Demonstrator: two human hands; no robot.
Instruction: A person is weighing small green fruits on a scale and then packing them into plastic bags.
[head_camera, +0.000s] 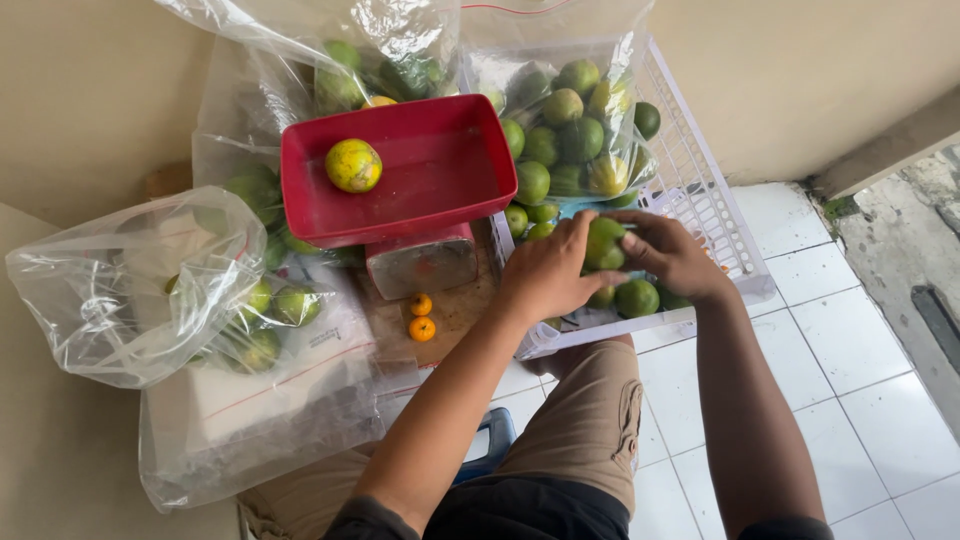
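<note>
Over white crate (700, 200): left hand (545, 270) and right hand (675, 255), each grip pinching same green citrus (603, 243).

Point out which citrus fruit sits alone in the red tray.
It is the yellow-green citrus fruit at the left of the red tray. The other big ones are green, in plastic bags or the white crate; two tiny orange ones lie below the scale.

Both hands meet over the white plastic crate (700, 200): the left hand (548, 270) and the right hand (672, 255) together clasp a green citrus fruit (604, 243), with more green fruits (637, 297) lying loose just below it. At ten o'clock from the hands, a red scale tray (440, 170) carries one yellow-green fruit (353, 165). Two small orange fruits (421, 317) lie at eight o'clock, and clear plastic bags (120, 290) of green fruit sit farther toward nine.
</note>
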